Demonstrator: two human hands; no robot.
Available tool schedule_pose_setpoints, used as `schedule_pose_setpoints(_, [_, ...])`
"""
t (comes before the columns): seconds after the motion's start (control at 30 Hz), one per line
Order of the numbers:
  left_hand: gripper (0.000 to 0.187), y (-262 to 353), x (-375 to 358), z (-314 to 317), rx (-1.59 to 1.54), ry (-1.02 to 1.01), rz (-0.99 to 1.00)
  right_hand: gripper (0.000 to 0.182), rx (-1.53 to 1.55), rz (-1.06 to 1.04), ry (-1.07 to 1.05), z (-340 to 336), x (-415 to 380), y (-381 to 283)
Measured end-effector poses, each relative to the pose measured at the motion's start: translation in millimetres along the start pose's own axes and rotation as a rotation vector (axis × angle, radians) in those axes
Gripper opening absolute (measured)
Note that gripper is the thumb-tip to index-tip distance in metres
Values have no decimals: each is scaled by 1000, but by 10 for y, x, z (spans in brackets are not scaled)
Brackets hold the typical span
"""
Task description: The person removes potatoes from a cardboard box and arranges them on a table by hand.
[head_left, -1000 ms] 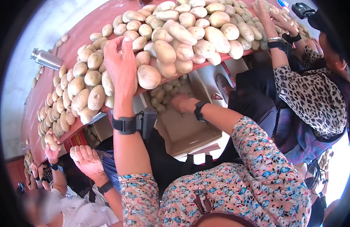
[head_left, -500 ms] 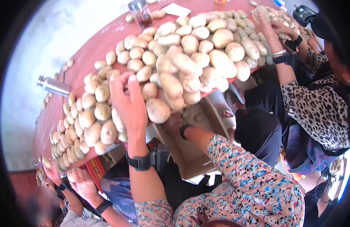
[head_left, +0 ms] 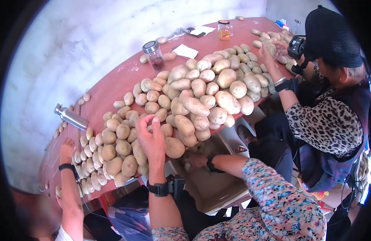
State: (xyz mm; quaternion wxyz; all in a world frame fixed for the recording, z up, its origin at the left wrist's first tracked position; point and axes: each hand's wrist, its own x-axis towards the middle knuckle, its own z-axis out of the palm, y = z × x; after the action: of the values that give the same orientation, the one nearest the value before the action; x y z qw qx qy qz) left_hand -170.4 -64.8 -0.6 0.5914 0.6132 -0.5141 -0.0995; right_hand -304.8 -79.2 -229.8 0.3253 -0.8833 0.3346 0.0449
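My left hand (head_left: 152, 140) is over the near edge of the potato heap, thumb and fingers apart with nothing between them. Right beside it, a large round potato (head_left: 174, 147) lies at the table's rim. My right hand (head_left: 196, 161) reaches below the table edge into a cardboard box (head_left: 217, 188), in shade. A small pale potato (head_left: 188, 165) shows at its fingertips, which are partly hidden. More potatoes (head_left: 200, 148) lie in the box's far end. The main heap of potatoes (head_left: 198, 87) spreads over the red table (head_left: 113, 76).
A co-worker's arm (head_left: 71, 193) stretches onto the table at left. Another person (head_left: 326, 116) sits at right with hands at more potatoes (head_left: 270, 38). A steel bottle (head_left: 72, 117), a lidded glass jar (head_left: 154, 56), a jar mug (head_left: 224, 30) and white paper (head_left: 186, 51) stand or lie farther back.
The view has tilted up, showing more of the far table. My left hand stays near the large potato; my right hand is deeper in the box. The left co-worker's arm now reaches across the table.
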Motion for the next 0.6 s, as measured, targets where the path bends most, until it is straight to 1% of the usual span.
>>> schedule_pose_setpoints(0.07, [13,3,-6,-7,60,31,48,67,-137,-98,-323,-334,-246,-206])
schedule_pose_setpoints(0.1, [13,-7,-15,-7,53,34,49,67,-143,-94,-323,-462,-331,-291])
schedule_pose_setpoints(0.17, [14,-18,-8,13,-41,11,47,71,-76,11,-723,-751,-485,-465])
schedule_pose_setpoints(0.2, [14,-36,-3,15,-51,11,57,71,-82,19,-713,-1000,-659,-651])
schedule_pose_setpoints(0.23, [15,-61,-10,5,-87,-16,19,69,-77,-14,-724,-1292,-876,-891])
schedule_pose_setpoints(0.27, [16,-54,-17,-7,-123,-43,-17,68,-73,-47,-735,-1507,-1014,-1036])
schedule_pose_setpoints(0.3, [16,-9,-25,-19,-131,-44,-5,68,-79,-42,-723,-1620,-1073,-1051])
schedule_pose_setpoints(0.37, [18,77,-51,-21,-211,-48,-104,62,144,-372,-529,-1906,-1249,-1078])
schedule_pose_setpoints(0.4, [18,90,-66,-20,-219,-48,-98,52,349,-424,-491,-2145,-1393,-1104])
schedule_pose_setpoints(0.47, [19,91,-75,-21,-155,-57,-68,52,575,-377,-378,-2490,-1548,-1092])
schedule_pose_setpoints(0.53, [19,29,-100,34,-166,-65,-65,48,676,-465,-29,-2689,-1565,-958])
schedule_pose_setpoints(0.6, [20,42,-104,60,-177,-57,-59,47,975,-422,249,-2822,-1498,-831])
